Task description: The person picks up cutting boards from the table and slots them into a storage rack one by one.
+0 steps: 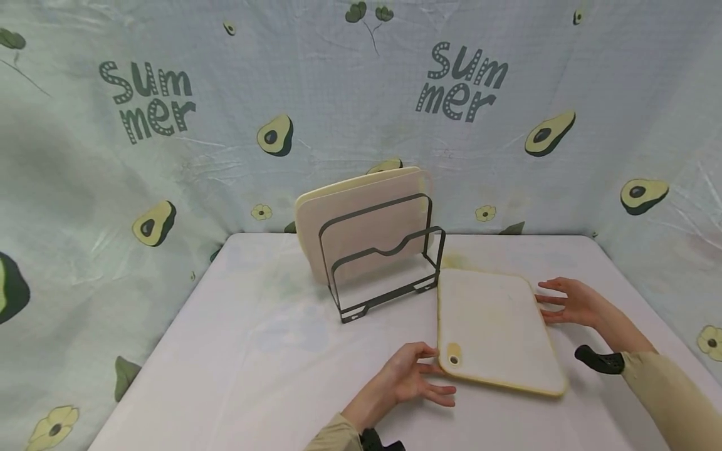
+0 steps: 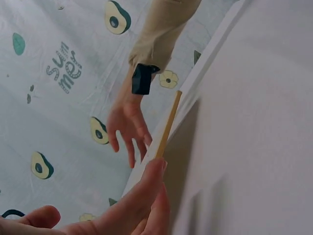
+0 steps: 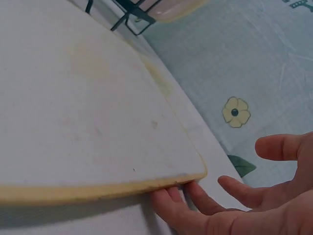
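A white cutting board (image 1: 496, 326) with a yellow edge and a holed yellow corner patch lies face up, with a shadow beneath its rim. My left hand (image 1: 407, 377) is at its near-left corner, fingertips right at the rim and the other fingers spread. In the left wrist view the board's yellow edge (image 2: 168, 125) rises past the fingertips, with the thumb apart from it. Along the far part of the right side, my right hand (image 1: 572, 304) touches the rim. The right wrist view shows its fingertips (image 3: 168, 198) under the edge, thumb held away.
A black wire rack (image 1: 392, 295) stands behind and left of the board, close to its far-left corner. Pale cutting boards (image 1: 366, 232) lean upright in it. The white table (image 1: 271, 376) ends at a sheet (image 1: 338, 75) printed with avocados and lettering.
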A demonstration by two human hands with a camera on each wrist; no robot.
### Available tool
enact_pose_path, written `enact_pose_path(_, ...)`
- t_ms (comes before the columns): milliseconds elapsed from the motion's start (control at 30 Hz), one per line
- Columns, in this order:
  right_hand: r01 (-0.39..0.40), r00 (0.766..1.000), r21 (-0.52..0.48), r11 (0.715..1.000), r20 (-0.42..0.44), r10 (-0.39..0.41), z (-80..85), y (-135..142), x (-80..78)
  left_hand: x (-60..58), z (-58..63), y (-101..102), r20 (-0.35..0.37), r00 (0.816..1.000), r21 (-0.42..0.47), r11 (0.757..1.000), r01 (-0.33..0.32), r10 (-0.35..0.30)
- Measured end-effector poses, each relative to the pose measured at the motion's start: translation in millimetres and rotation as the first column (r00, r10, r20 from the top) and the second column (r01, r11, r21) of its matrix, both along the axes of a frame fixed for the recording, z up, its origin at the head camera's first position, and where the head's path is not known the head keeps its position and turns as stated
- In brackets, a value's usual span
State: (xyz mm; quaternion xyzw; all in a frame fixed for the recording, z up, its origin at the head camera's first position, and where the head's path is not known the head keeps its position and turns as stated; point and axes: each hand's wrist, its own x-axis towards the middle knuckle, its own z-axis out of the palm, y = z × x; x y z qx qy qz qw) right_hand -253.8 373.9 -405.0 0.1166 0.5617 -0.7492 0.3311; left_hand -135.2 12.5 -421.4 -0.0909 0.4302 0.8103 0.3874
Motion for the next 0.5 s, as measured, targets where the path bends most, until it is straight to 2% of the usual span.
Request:
enact_pose_path(133, -0.054, 0.998, -0.160, 0.986, 0.011, 0.057, -1.6, 8.9, 13.4, -5.5, 1.7, -9.0, -0.023, 0.996, -0.003, 0.996, -0.087, 0.087)
enact_pose_path(233, -0.074, 0.997, -0.270, 0.960, 0.001, 0.077, -4.3, 13.0, 23.1, -11.5, 3.1, -15.8, -0.027, 0.989, 0.018, 0.989, -0.146, 0.146)
enact_pose_path(333, -0.082, 0.996, -0.361, 0.929, -0.003, 0.086, -8.6, 14.6, 30.1, -16.1, 4.4, -21.8, -0.031, 0.985, 0.028, 0.986, -0.166, 0.167)
enact_pose_path(433, -0.100, 0.994, -0.478, 0.873, -0.007, 0.110, -12.1, 15.3, 33.6, -18.7, 5.1, -26.6, -0.041, 0.983, 0.031, 0.984, -0.175, 0.176)
enact_pose_path(500, -0.121, 0.990, -0.563, 0.818, -0.012, 0.138, -13.4, 15.6, 34.1, -19.5, 5.7, -29.8, -0.045, 0.981, 0.033, 0.982, -0.186, 0.187)
